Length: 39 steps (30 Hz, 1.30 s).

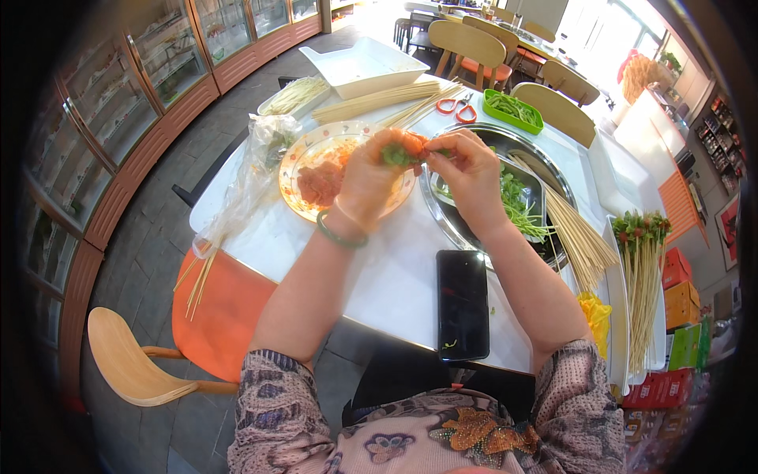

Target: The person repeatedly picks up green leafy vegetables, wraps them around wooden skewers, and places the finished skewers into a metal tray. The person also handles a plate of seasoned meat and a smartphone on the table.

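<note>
My left hand (370, 175), its fingers coated in orange-red sauce, holds a small bundle of green leaves (400, 155) above the plate. Thumb and fingertips of my right hand (472, 172) pinch the bundle's right end; fingers partly hide what lies between them. Beneath my left hand, a patterned plate (291, 157) carries raw sliced meat (320, 182) in reddish seasoning. Near my right wrist, leafy green herbs (514, 192) fill a clear tray inside a round steel-rimmed basin (436, 216). Bamboo skewers (571, 228) lean across the basin's right side.
A black phone (463, 305) lies at the table's near edge. Red-handled scissors (457, 109), a green tray (514, 112) of cut greens and a white bin (367, 62) stand farther back. Loaded skewers (641, 266) fill a white tray at right. A plastic bag (251, 172) lies left.
</note>
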Motion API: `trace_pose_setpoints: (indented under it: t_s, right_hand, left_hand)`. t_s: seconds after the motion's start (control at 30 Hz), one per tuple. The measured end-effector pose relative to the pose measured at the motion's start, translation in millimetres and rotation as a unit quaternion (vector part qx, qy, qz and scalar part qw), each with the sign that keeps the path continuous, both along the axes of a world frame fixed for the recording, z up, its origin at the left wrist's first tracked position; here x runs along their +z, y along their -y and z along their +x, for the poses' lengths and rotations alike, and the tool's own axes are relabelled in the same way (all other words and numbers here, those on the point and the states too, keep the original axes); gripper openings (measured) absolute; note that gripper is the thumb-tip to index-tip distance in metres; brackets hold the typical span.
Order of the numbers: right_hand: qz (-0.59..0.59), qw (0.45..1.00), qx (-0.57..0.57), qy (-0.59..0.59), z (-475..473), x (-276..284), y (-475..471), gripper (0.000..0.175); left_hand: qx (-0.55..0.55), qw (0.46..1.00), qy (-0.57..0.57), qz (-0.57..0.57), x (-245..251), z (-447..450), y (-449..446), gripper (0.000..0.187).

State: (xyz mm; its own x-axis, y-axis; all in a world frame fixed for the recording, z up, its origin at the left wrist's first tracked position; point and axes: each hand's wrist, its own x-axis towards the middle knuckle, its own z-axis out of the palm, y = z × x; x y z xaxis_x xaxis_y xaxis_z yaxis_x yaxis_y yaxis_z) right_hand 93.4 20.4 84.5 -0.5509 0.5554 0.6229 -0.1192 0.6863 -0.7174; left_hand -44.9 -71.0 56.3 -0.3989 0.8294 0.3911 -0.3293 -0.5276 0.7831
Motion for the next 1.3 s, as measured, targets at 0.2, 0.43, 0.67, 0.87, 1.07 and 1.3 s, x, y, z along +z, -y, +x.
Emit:
trace_pose_setpoints:
  t_s: [0.2,0.43,0.67,0.87,1.07,1.3]
  right_hand:
    - [0.12,0.992,-0.025,-0.038,0,-2,3,0.01]
    - [0.215,0.975,-0.042,-0.032,3,-2,3,0.011]
    - [0.281,0.959,-0.03,-0.01,7,-2,5,0.015]
    - [0.346,0.937,-0.032,0.013,12,-3,-2,0.018]
    - [0.276,0.961,-0.013,0.002,9,-6,-3,0.017]
    - [-0.151,0.987,0.053,0.011,8,-9,1,0.007]
  left_hand:
    - [0.0,1.0,-0.02,0.002,-2,-3,-2,0.028]
    - [0.013,0.999,-0.02,-0.043,-1,-3,-1,0.025]
    - [-0.072,0.994,0.018,-0.075,-6,-13,4,0.022]
    - [-0.099,0.99,0.051,-0.083,4,-11,4,0.016]
    - [-0.057,0.996,0.024,-0.064,-6,-8,0,0.014]
    - [-0.008,0.995,-0.037,-0.088,-4,-3,-2,0.02]
